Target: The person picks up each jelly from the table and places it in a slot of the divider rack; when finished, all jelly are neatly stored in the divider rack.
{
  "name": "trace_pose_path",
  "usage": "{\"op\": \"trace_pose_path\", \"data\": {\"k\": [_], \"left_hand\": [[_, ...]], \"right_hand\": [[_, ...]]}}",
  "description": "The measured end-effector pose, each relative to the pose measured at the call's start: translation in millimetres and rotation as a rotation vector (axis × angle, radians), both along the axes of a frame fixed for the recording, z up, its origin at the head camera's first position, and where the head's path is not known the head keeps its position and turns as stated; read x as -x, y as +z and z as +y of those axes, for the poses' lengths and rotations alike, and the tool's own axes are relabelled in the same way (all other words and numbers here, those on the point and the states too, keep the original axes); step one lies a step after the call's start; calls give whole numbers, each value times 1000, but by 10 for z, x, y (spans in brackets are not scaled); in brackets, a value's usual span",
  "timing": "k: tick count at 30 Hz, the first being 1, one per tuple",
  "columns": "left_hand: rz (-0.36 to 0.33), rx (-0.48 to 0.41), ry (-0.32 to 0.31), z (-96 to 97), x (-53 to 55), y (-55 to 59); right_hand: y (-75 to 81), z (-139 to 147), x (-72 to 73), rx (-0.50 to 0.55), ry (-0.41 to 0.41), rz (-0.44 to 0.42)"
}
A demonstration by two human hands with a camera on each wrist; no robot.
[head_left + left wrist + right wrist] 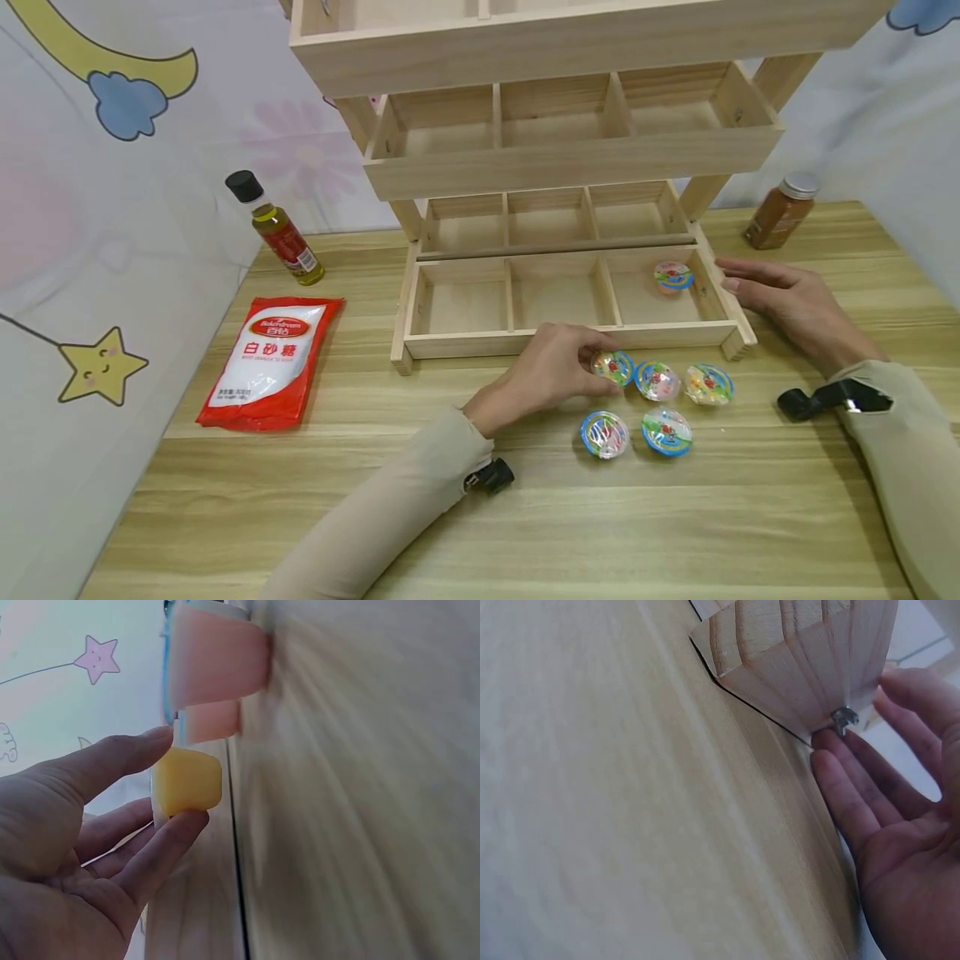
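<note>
My left hand (558,373) pinches a yellow jelly cup (189,781) between thumb and finger, just in front of the wooden rack (525,343). From above, that cup shows a printed lid with a blue edge. Beside it on the table are a pink-lidded jelly cup (657,381), another jelly cup (708,384), and two nearer cups, one striped (604,434) and one white and green (667,431). Another jelly cup (673,277) sits in the bottom tier's right compartment. My right hand (798,308), fingers extended, touches the rack's right side near a metal screw (844,718).
The rack's upper tiers (573,162) overhang the back of the table. An oil bottle (281,233) and a red-and-white sugar bag (270,362) lie to the left. Behind my right hand stands a brown jar (782,212) with a silver lid.
</note>
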State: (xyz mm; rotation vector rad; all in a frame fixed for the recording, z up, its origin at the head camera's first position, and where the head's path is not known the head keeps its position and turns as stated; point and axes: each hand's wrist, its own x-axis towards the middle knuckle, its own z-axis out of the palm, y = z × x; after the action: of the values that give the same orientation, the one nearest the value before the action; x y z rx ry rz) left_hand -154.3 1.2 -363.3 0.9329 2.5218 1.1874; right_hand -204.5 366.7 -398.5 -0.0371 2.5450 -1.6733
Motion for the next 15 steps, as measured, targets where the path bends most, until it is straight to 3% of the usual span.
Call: {"op": "trace_pose_path", "data": {"k": [9, 15], "left_hand": [[-33, -38, -16, 29, 2, 132], [-47, -66, -3, 69, 67, 235]], "right_hand": [[-8, 20, -9, -18, -3, -14], [-8, 18, 4, -20, -2, -12]]}}
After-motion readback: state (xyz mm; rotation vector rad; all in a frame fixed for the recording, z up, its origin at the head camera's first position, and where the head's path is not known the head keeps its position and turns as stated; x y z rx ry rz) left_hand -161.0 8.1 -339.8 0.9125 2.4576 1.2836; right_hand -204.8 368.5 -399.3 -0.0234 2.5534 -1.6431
